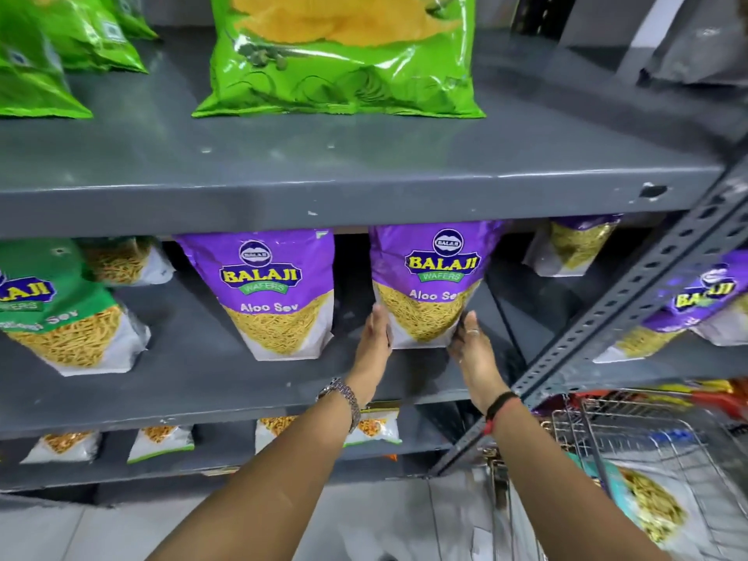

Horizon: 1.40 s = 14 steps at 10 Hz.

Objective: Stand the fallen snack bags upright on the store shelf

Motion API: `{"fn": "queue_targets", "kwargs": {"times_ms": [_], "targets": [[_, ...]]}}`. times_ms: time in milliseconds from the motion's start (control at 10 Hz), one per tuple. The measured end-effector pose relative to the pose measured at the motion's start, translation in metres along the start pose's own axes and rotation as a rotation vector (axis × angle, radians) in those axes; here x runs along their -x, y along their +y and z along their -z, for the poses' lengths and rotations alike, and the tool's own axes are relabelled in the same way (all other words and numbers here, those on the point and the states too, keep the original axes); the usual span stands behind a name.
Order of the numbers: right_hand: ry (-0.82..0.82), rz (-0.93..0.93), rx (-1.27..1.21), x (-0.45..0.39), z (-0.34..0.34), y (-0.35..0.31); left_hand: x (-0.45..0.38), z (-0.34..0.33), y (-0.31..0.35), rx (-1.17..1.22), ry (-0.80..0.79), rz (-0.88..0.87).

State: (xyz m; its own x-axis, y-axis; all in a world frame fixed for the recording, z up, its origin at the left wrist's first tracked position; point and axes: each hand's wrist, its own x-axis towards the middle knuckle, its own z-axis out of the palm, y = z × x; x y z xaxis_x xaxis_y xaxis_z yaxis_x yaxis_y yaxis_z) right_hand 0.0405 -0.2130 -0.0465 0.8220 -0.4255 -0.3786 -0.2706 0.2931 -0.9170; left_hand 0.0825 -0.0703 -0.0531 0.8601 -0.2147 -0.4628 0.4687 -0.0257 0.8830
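Observation:
A purple Aloo Sev bag (431, 281) stands upright on the middle grey shelf (202, 378). My left hand (374, 344) presses its lower left edge and my right hand (471, 350) holds its lower right edge. A second purple Aloo Sev bag (279, 293) stands upright just to its left, apart from it. Behind and to the right, another purple bag (574, 249) stands deeper on the shelf. A green sev bag (60, 309) stands at the far left.
The upper shelf (364, 172) carries a large green chip bag (344, 54) and more green bags (48, 54) at left. Small snack bags (162, 441) line the lower shelf. A slotted metal upright (631, 313) runs diagonally at right, with a wire cart (647, 435) below it.

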Motion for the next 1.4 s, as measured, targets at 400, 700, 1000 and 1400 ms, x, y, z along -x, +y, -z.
{"fn": "queue_targets", "kwargs": {"times_ms": [400, 700, 1000, 1400], "targets": [[0.050, -0.078, -0.029, -0.010, 0.035, -0.016, 0.012, -0.032, 0.007, -0.001, -0.078, 0.015], [0.463, 0.236, 0.066, 0.039, -0.006, 0.009, 0.037, 0.028, -0.028, 0.142, 0.577, -0.376], [-0.191, -0.046, 0.021, 0.058, -0.119, 0.018, 0.048, 0.145, 0.032, 0.192, 0.749, -0.282], [-0.092, -0.129, 0.054, 0.080, -0.170, 0.012, 0.079, 0.165, 0.039, 0.163, 0.517, -0.237]]}}
